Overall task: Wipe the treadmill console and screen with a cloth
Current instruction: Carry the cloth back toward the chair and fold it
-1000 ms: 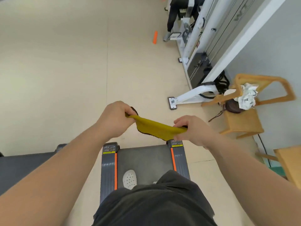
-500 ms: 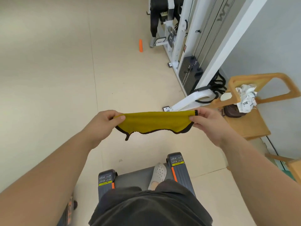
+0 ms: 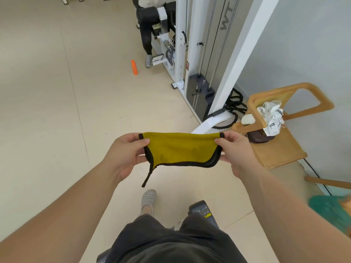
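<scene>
Here we hold the yellow cloth (image 3: 180,149) stretched flat between our two hands, in the air above the pale floor (image 3: 57,92). The left hand (image 3: 125,152) pinches the upper left corner: its fingers (image 3: 133,138) are curled round the edge, with the thumb on the side that faces us. The right hand (image 3: 235,150) pinches the upper right corner in the same manner, and its fingers (image 3: 228,137) are also curled round the cloth. So both hands are closed on the cloth and carry nothing else. The cloth has a black border, and a thin black cord hangs down from its lower edge, just under the left fingers.

Below the cloth, between the two forearms, we see one grey shoe (image 3: 149,201) on the floor and our dark shorts (image 3: 171,240). Below the right fingers, beside the shorts, a grey end piece of the treadmill (image 3: 201,209) with a yellow label shows.

Beyond the right fingers stands a white weight machine (image 3: 201,73) by the wall. To the right of these fingers there is a wooden chair (image 3: 281,149) with a crumpled paper (image 3: 270,114) hanging on its frame. Far beyond the left fingers a small orange object (image 3: 134,67) lies on the floor.
</scene>
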Action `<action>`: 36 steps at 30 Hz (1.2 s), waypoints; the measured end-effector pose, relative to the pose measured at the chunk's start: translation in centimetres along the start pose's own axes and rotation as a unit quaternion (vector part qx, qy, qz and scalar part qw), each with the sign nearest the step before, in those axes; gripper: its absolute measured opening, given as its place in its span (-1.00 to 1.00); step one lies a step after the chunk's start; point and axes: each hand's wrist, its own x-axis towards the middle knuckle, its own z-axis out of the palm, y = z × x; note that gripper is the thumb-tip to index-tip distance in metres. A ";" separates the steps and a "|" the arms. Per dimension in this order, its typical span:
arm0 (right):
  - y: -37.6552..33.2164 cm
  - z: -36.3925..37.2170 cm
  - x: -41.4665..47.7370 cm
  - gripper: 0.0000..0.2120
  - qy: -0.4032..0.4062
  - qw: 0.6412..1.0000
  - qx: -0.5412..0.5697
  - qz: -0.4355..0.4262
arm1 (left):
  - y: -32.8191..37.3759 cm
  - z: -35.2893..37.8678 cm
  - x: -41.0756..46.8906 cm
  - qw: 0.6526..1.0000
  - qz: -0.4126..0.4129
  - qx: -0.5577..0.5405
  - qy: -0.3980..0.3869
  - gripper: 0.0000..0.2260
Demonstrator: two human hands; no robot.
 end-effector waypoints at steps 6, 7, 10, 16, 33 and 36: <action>3.2 5.1 7.8 -0.86 0.067 0.996 -0.043 -0.043 | -3.3 3.1 11.2 0.998 0.018 0.046 -0.032 -0.86; 3.9 6.2 9.2 -0.87 0.071 0.995 -0.052 -0.054 | -4.1 3.5 13.2 0.997 0.022 0.054 -0.042 -0.86; 5.1 9.0 11.7 -0.90 0.098 0.990 -0.060 -0.076 | -5.0 4.7 17.8 0.993 0.033 0.083 -0.075 -0.86; 4.4 10.2 12.9 -0.94 0.125 0.988 -0.048 -0.071 | -3.2 9.5 20.0 0.985 0.018 0.117 -0.124 -0.87; 6.9 -18.1 20.8 -0.71 0.142 0.981 0.135 0.009 | -0.8 38.7 23.0 0.877 0.030 0.279 -0.389 -0.85; 8.0 -24.4 21.4 -0.49 0.109 0.967 0.230 0.012 | -0.9 45.4 22.5 0.860 0.009 0.271 -0.433 -0.83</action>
